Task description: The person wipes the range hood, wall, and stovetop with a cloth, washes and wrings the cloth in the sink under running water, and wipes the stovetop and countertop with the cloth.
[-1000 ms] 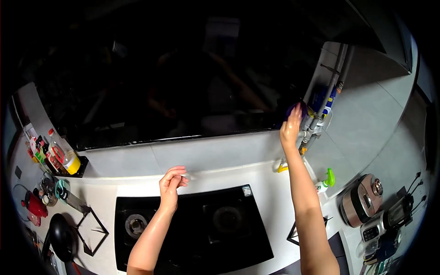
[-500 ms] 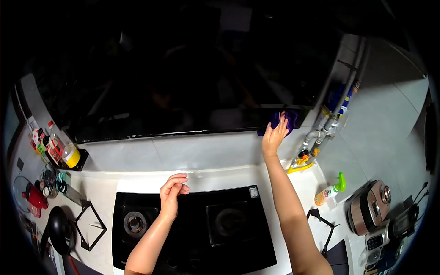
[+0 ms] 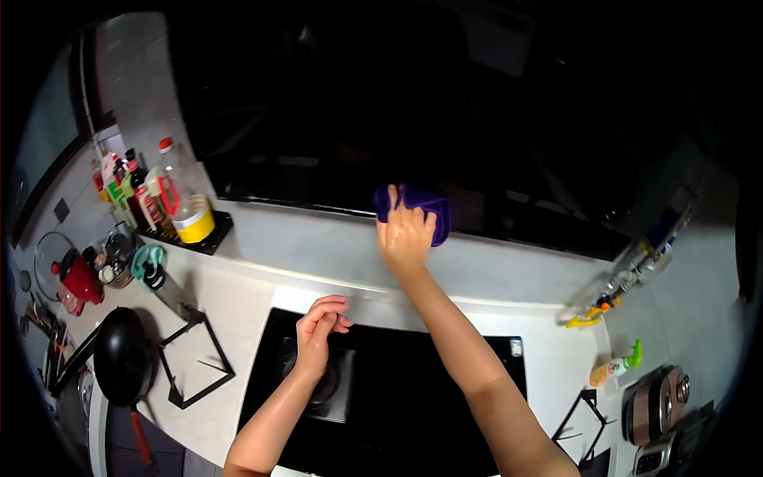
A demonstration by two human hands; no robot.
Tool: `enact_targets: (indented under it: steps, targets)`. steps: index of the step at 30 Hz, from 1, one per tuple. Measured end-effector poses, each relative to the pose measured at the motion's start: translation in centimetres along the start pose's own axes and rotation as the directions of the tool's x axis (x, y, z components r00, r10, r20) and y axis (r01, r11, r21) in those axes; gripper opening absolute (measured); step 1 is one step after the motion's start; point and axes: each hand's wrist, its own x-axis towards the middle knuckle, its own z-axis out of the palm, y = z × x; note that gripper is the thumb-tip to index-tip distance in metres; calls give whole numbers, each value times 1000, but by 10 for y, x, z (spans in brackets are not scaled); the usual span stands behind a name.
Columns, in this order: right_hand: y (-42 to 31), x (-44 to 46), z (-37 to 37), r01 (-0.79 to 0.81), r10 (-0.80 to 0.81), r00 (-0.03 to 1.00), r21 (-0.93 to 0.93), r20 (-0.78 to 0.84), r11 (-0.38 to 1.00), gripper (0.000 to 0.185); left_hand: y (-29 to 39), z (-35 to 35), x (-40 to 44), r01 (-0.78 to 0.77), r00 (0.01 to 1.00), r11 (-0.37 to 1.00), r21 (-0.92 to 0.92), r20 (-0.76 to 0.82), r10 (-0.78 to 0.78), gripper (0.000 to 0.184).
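Observation:
My right hand [image 3: 407, 242] presses a folded purple cloth [image 3: 437, 210] against the lower edge of a glossy black panel [image 3: 334, 187], with its fingers bent over the fabric. Part of the cloth is hidden under that hand. Above the black gas cooktop [image 3: 409, 381] hovers my left hand [image 3: 320, 338]. Its fingers are loosely curved and apart, and nothing is in them. One burner lies partly hidden behind the left wrist.
At left, a large oil bottle [image 3: 192, 219] stands among several sauce bottles on a black rack. A black pan [image 3: 123, 358] and a black metal stand [image 3: 199, 362] are beside the cooktop. A spray bottle [image 3: 613, 370] and a rice cooker [image 3: 656, 405] stand at right.
My right hand has slid the cloth leftward along the panel's lower edge. The view has turned to the right end's opposite side, showing more of the left counter. My left hand stays above the cooktop.

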Motion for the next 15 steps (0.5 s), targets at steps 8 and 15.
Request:
enact_targets:
  steps: [8, 15]
  targets:
    - [-172, 40, 89, 52, -55, 998, 103, 29, 993, 56, 25, -145, -8, -16, 992, 999, 30, -127, 19, 21]
    - [-256, 62, 125, -85, 90, 994, 82, -54, 993, 53, 39, -226, -24, -13, 978, 1000, 15, -206, 16, 21]
